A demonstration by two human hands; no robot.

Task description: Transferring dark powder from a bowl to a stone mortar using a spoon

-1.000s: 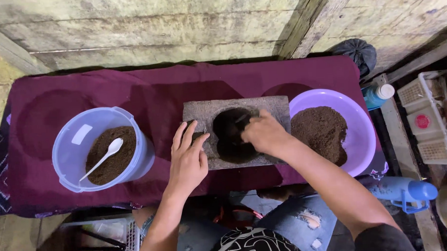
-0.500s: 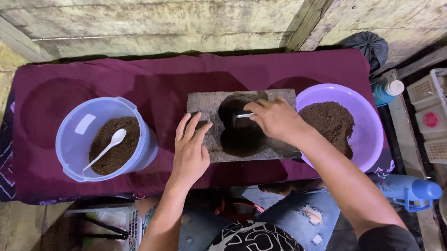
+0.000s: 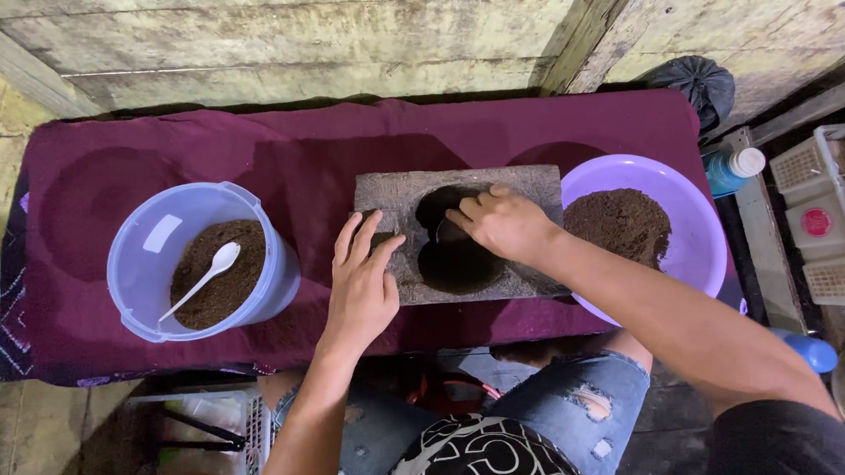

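A grey stone mould block (image 3: 393, 201) with a dark figure-eight hollow (image 3: 456, 264) lies on a maroon cloth (image 3: 298, 148). My left hand (image 3: 361, 286) rests flat with spread fingers on the block's left edge. My right hand (image 3: 502, 223) is over the hollow, fingers closed on a small metal spoon (image 3: 446, 232) that dips into the dark soil inside. A purple basin (image 3: 693, 219) of brown soil sits just right of the block.
At the left stands a pale blue bucket (image 3: 142, 247) of soil with a white spoon (image 3: 199, 278) in it. A wooden wall (image 3: 340, 34) runs behind the table. A blue bottle (image 3: 734, 169) and white crates (image 3: 829, 219) stand to the right.
My right hand has shifted slightly over the hollow with the spoon. The view has drifted a little. My left hand stays on the block.
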